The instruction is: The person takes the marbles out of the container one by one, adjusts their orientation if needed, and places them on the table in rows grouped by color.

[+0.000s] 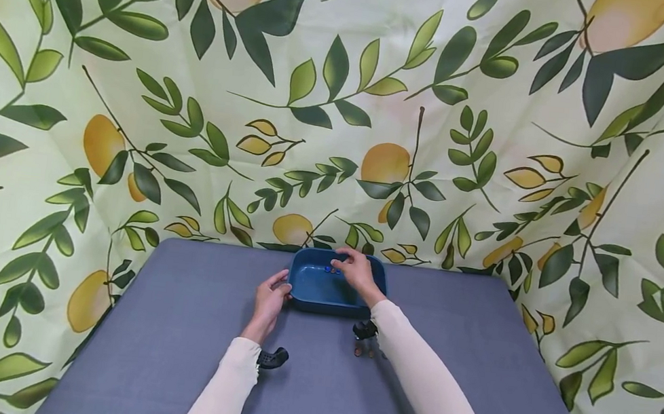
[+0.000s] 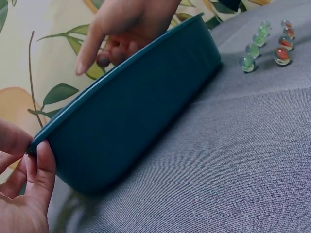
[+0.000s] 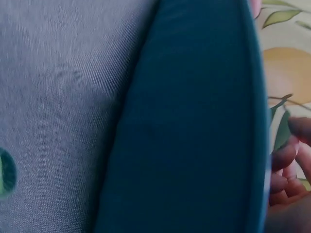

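A dark blue rectangular plastic tub [image 1: 320,307] sits at the far side of the table. My left hand [image 1: 269,301] pinches its left rim between thumb and fingers, which the left wrist view shows close up. Over the tub hangs my right hand [image 1: 354,271], index finger reaching out and thumb apart from it. Its other fingers [image 2: 116,56] curl loosely behind the rim, and no held thing shows. Small blue marbles [image 1: 327,269] lie on the tub floor beneath that hand. Most of the tub's inside is hidden in both wrist views.
Green marbles [image 2: 247,63] and red marbles [image 2: 282,56] lie in two rows on the grey cloth in front of the tub's right part. A curtain with lemons and leaves [image 1: 328,131] rises behind the table. The right sleeve [image 1: 429,375] passes close to the marbles.
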A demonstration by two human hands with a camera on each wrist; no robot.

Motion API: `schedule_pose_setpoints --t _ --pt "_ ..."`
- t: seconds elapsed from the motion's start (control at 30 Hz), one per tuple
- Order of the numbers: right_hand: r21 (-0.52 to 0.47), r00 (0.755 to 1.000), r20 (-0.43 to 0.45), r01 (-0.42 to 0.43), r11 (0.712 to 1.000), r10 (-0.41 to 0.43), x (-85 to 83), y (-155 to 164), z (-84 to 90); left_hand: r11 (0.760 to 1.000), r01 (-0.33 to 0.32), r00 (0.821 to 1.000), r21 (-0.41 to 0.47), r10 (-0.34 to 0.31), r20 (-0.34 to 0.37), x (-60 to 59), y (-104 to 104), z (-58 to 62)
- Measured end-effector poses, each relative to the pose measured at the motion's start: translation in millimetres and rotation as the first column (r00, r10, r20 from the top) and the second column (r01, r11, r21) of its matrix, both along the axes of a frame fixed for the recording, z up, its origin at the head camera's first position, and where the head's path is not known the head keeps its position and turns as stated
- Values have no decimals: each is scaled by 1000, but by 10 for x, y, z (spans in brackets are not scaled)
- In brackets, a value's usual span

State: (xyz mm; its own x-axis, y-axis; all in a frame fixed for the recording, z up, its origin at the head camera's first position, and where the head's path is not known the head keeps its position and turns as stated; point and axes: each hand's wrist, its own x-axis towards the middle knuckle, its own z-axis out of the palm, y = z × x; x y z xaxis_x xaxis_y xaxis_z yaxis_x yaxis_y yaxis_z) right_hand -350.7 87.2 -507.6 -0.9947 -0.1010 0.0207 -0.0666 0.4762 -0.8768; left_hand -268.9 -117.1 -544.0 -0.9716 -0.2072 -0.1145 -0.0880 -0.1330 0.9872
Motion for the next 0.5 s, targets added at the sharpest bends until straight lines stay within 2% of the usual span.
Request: schedule_pose_setpoints --t 0.13,0.23,0.5 --pt "56 999 21 -29 998 28 -82 -9 -83 1000 15 1000 -1 -15 3 -19 -7 -5" --pt "103 999 30 -17 994 14 -124 -2 -135 1000 15 1000 -1 -15 7 -21 -8 -7" --pt "188 999 45 1 982 -10 -183 8 -243 999 -32 999 -6 32 9 6 25 -4"
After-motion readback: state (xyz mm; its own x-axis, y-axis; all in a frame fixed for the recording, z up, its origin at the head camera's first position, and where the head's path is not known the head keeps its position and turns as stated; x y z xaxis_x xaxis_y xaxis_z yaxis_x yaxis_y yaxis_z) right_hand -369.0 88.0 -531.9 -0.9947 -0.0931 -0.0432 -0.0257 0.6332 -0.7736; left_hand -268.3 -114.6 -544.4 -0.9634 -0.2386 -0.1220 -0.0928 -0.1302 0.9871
